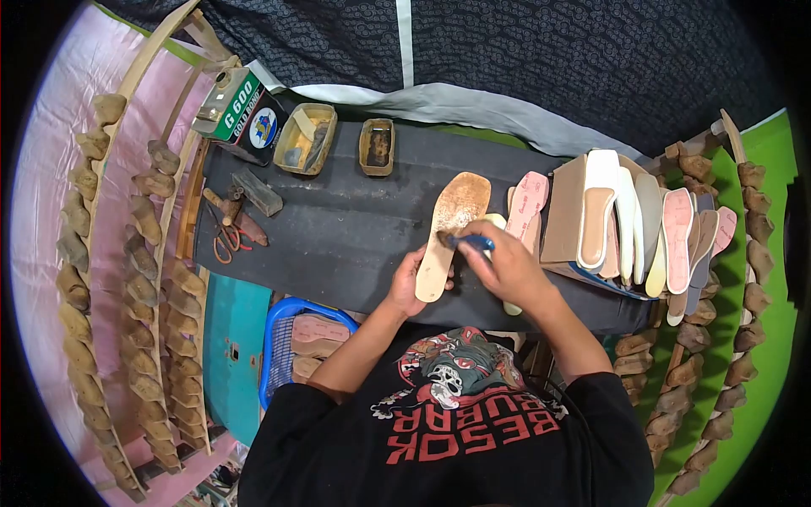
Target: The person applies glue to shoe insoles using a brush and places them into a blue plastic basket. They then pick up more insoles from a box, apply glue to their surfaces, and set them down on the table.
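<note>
My left hand (410, 281) grips a tan shoe insole (463, 201) near its heel end, fingers wrapped around the edge. The insole's wide front part looks darker and glossy, while the heel end is paler. In my right hand (513, 268) is a brush (475, 242) with a blue handle. Its dark bristles touch the middle of the insole. Pink printed insoles (530, 203) lie on the table just beyond my right hand. Another pale insole is partly hidden beneath that hand.
On the dark table (338, 237) stand a glue can (241, 114), a tub with tools (305, 139) and a smaller stained tub (377, 147). Scissors (225, 242) lie left. A cardboard box (567, 211) of insoles stands right. Below is a blue basket (272, 346); racks of shoe lasts (78, 287) flank both sides.
</note>
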### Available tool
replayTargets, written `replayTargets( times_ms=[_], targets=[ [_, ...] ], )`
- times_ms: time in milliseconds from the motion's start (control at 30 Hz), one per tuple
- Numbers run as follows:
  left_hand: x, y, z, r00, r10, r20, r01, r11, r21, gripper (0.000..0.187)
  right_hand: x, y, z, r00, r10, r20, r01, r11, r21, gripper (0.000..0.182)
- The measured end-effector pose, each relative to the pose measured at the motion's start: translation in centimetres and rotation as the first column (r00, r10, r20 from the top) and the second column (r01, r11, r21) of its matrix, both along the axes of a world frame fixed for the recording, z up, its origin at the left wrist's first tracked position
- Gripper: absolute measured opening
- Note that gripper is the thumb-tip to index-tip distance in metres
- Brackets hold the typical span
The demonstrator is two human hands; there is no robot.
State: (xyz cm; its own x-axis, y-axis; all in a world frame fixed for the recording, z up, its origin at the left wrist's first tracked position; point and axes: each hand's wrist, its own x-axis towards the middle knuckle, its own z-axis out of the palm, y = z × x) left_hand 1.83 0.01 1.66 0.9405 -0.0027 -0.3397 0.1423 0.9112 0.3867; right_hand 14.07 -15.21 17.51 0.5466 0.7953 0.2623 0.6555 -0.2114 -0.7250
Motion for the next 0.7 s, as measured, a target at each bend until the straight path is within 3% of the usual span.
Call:
replayTargets(
  times_ms=[167,200,333,433,567,700],
  targets=[
    [0.2,0.0,-0.4,0.998,-0.03,0.049,0.032,0.998,-0.046,0.045,1.8,-0.5,0.4,0.997,-0.082,-0.001,0.082,0.997,-0.017,0.022],
    [0.4,0.0,-0.1,0.999,-0.019,0.047,0.022,0.998,-0.053,0.045,1.5,-0.5,0.4,0.996,-0.064,0.063,0.065,0.998,-0.017,0.023],
    [1.0,0.2,0.5,0.999,0.006,0.054,-0.002,0.998,-0.064,0.046,-0.4,-0.7,0.4,1.0,-0.003,0.022,0.004,1.0,-0.004,0.022],
    [1.1,0.3,0.2,0.998,-0.003,0.067,0.007,0.999,-0.049,0.046,0.6,-0.9,0.2,0.993,-0.108,-0.055,0.108,0.994,-0.002,0.022],
    [1.5,0.3,0.3,0.996,-0.021,0.083,0.024,0.999,-0.031,0.047,1.2,-1.2,0.3,0.985,-0.17,0.002,0.17,0.985,0.037,0.022],
    [1.8,0.0,0.9,0.996,0.009,0.085,-0.002,0.997,-0.076,0.046,0.2,-1.1,-0.2,0.997,-0.07,0.04,0.068,0.997,0.04,0.022]
  ],
)
